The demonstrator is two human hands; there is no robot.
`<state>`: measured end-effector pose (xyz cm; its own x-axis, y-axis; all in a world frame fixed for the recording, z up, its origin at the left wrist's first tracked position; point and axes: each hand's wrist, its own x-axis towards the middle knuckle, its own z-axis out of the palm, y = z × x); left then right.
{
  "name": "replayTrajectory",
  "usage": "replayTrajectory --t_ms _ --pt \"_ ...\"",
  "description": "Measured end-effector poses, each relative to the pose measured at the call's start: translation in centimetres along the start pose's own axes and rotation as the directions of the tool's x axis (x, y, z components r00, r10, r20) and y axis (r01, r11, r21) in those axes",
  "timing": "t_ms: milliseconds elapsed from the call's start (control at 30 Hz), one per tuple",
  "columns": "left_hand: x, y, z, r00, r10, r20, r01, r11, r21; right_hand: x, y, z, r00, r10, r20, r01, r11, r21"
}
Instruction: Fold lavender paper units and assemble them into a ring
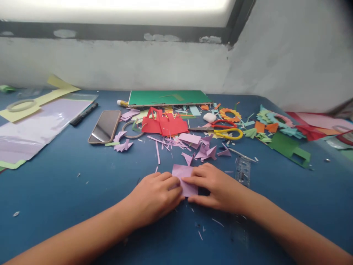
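Between left hand (157, 195) and right hand (213, 186), a purple paper square (189, 188), flat on the blue worktop (82, 184) and squarely in front of the body. Touched from both sides, so with neither hand clearly nearer. Covered more by the left, with the left edge hidden under curled fingers; no long axis to tell for certain (looks about as wide as deep), side edges running roughly away from the body.

On the left, fingers bunched together over the paper, thumb down by the near edge; cannot tell whether pinching that edge or only pressing. On the right, fingers loosely spread, index tip resting on the paper, thumb stretched out apart along the near edge.

Just beyond the far edge, purple folded pieces (205, 151), the closest almost at the paper, and thin purple strips (158, 152) scattered to the left of them. Farther out, scissors (228, 133) with red and yellow handles, beside cut red paper (175, 126). Off to the right, near the right wrist, a clear ruler (243, 171). Out to the left, a phone (104, 127) and a black marker (84, 114). At the back, a green board (168, 97) near a grey wall (110, 62), under a bright window (110, 11).
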<state>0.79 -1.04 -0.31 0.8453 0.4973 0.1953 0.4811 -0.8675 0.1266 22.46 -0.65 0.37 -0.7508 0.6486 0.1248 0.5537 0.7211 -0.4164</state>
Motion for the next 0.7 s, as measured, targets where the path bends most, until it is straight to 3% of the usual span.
replayTrajectory --t_ms 167,300,433,700 --pt "0.2 -0.8 0.3 0.997 -0.062 -0.056 0.054 0.990 -0.129 0.3 -0.1 0.4 0.999 0.033 -0.016 -0.030 0.990 0.138" --pt "0.3 -1.1 0.8 0.993 -0.114 -0.039 0.103 0.970 -0.219 0.6 -0.3 0.9 0.987 0.157 -0.021 -0.153 0.980 0.129" --pt "0.2 -1.0 1.0 0.974 -0.224 -0.020 0.210 0.938 -0.275 0.9 -0.8 1.3 0.978 0.202 -0.054 -0.196 0.975 0.100" --pt "0.3 -1.3 0.8 0.990 -0.140 0.028 0.143 0.984 -0.109 1.3 -1.2 2.0 0.966 0.245 -0.078 -0.250 0.967 -0.055"
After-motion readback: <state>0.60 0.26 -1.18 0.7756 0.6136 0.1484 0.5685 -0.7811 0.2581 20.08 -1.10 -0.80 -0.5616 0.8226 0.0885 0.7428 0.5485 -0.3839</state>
